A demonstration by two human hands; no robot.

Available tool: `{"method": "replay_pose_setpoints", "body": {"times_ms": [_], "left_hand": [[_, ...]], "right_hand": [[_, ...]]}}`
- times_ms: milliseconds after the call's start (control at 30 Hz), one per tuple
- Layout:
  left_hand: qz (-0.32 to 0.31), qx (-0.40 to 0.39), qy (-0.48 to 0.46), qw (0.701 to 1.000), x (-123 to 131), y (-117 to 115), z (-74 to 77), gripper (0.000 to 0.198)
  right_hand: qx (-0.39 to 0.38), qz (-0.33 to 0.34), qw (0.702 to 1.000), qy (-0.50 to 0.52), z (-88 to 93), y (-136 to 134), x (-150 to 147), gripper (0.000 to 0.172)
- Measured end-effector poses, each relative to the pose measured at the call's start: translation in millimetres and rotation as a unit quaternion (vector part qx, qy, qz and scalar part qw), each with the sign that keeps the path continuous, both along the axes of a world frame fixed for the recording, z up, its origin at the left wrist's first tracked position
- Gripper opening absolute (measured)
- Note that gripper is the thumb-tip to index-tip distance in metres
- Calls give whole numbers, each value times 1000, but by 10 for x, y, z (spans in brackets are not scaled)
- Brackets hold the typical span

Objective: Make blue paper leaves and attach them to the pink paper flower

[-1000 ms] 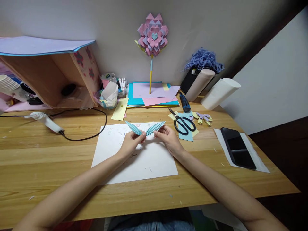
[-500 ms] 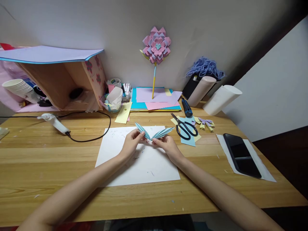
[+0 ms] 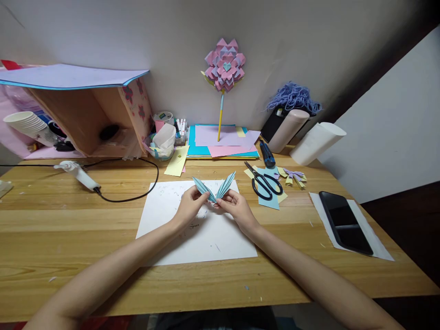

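Between my two hands is a light blue pleated paper piece (image 3: 225, 185), its two fanned halves rising in a V. My left hand (image 3: 191, 201) pinches it near the base of the left half. The right half is pinched low down by my right hand (image 3: 237, 208). Both hands are just above a white sheet of paper (image 3: 165, 247) marked with small specks. Black-handled scissors (image 3: 263, 180) lie to the right on blue and yellow paper scraps (image 3: 270, 201). Some fingers are hidden behind the folded paper.
A glue gun (image 3: 77, 176) with a looping black cord lies left. Behind are coloured paper sheets (image 3: 202, 149), a paper flower (image 3: 225, 66) and an open box (image 3: 99, 114). A utility knife (image 3: 267, 153), a yellow-and-purple paper bow (image 3: 294, 176) and a phone (image 3: 345, 222) are on the right.
The right half of the pleated paper has swung upward, so the V is steeper and narrower. Both hands stay in nearly the same place, still pinching it.
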State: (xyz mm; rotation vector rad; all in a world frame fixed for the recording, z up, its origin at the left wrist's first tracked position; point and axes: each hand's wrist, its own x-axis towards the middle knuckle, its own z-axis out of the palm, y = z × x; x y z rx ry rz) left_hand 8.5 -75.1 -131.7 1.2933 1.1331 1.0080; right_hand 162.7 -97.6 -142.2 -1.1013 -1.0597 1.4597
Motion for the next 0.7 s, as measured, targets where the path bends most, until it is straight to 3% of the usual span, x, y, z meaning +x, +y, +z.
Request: {"method": "replay_pose_setpoints", "body": {"times_ms": [467, 600, 700], "left_hand": [[22, 19, 40, 999, -5, -11, 26, 29], [-16, -7, 43, 999, 53, -11, 99, 31], [-13, -17, 32, 999, 106, 148, 218, 31]], "right_hand": [[-1, 0, 1000, -6, 31, -9, -24, 32], [9, -7, 1000, 8, 49, 39, -9, 33], [14, -15, 1000, 5, 114, 192, 48, 33]]}}
